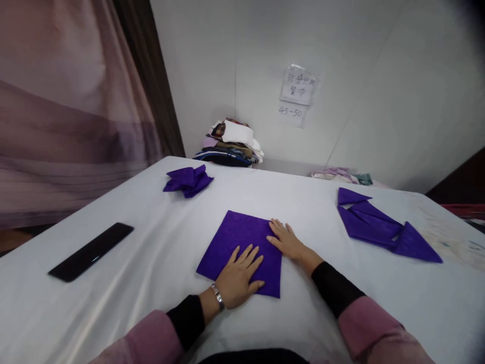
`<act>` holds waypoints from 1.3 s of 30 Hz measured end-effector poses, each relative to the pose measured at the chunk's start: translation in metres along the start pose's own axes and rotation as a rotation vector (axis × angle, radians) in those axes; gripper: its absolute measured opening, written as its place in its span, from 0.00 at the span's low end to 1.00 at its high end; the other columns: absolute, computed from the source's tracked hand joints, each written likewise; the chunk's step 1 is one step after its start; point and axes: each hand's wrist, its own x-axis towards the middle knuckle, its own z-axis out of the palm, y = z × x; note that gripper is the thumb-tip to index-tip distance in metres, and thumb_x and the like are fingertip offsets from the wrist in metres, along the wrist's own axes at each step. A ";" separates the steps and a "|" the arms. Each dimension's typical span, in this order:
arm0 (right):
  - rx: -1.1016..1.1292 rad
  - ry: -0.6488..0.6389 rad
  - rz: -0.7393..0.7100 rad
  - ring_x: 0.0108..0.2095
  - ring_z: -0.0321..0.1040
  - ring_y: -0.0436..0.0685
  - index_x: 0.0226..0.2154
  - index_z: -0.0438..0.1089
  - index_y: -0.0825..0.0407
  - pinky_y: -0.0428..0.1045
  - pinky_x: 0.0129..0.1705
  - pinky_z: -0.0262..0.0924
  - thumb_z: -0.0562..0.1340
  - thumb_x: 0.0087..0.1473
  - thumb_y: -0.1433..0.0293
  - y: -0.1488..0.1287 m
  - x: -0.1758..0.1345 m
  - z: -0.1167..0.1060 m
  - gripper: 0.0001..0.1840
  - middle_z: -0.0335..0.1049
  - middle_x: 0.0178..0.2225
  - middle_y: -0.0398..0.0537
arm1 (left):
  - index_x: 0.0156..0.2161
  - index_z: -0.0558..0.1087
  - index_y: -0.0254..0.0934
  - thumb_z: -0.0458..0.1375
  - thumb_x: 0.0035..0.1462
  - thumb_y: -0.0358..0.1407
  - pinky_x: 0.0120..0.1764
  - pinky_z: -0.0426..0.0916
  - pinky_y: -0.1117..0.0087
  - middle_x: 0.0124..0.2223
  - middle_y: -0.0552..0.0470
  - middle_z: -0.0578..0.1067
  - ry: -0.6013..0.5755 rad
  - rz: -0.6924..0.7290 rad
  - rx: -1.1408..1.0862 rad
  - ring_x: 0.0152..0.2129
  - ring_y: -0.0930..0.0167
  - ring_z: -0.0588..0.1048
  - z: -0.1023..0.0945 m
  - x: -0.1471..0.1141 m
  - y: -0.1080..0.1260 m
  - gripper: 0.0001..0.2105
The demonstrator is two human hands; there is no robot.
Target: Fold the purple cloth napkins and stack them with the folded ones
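Observation:
A purple cloth napkin, folded into a flat square, lies on the white-covered table right in front of me. My left hand rests flat on its lower part with the fingers spread; a silver band circles that wrist. Over the napkin's right edge lies my right hand, fingers stretched out and touching the cloth near its upper right corner. Neither hand grips anything.
A crumpled purple cloth sits at the table's far left, and a purple folded cloth shape lies to the right. A dark flat strip is on the left. Stacked clothes stand behind the table, below a handwritten sign.

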 end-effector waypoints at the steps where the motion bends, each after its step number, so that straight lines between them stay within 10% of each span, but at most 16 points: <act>1: 0.001 0.009 -0.001 0.65 0.29 0.59 0.63 0.42 0.55 0.61 0.62 0.26 0.38 0.57 0.46 -0.004 0.000 -0.002 0.40 0.33 0.65 0.53 | 0.62 0.52 0.42 0.45 0.59 0.51 0.59 0.43 0.48 0.65 0.46 0.53 -0.004 -0.004 -0.006 0.62 0.61 0.48 -0.001 0.000 0.001 0.28; 17: -0.165 0.053 -0.104 0.64 0.31 0.60 0.62 0.45 0.53 0.63 0.61 0.26 0.40 0.59 0.49 -0.029 0.015 0.031 0.37 0.37 0.65 0.51 | 0.63 0.49 0.37 0.43 0.59 0.54 0.60 0.41 0.52 0.63 0.44 0.56 0.002 -0.059 -0.181 0.62 0.63 0.48 -0.010 -0.002 0.007 0.32; 29: -0.149 0.049 -0.090 0.64 0.30 0.61 0.63 0.44 0.52 0.64 0.61 0.26 0.40 0.57 0.45 -0.033 0.014 0.030 0.40 0.37 0.65 0.51 | 0.62 0.53 0.35 0.42 0.57 0.56 0.59 0.40 0.47 0.65 0.43 0.51 0.068 -0.479 0.022 0.62 0.58 0.47 -0.017 -0.069 -0.040 0.34; 39: -0.097 -0.014 -0.067 0.65 0.28 0.61 0.62 0.45 0.55 0.64 0.61 0.26 0.40 0.57 0.46 -0.051 0.011 0.006 0.40 0.33 0.65 0.52 | 0.62 0.53 0.37 0.41 0.60 0.52 0.58 0.43 0.47 0.65 0.43 0.50 0.106 -0.557 -0.044 0.62 0.60 0.47 -0.044 -0.051 -0.045 0.30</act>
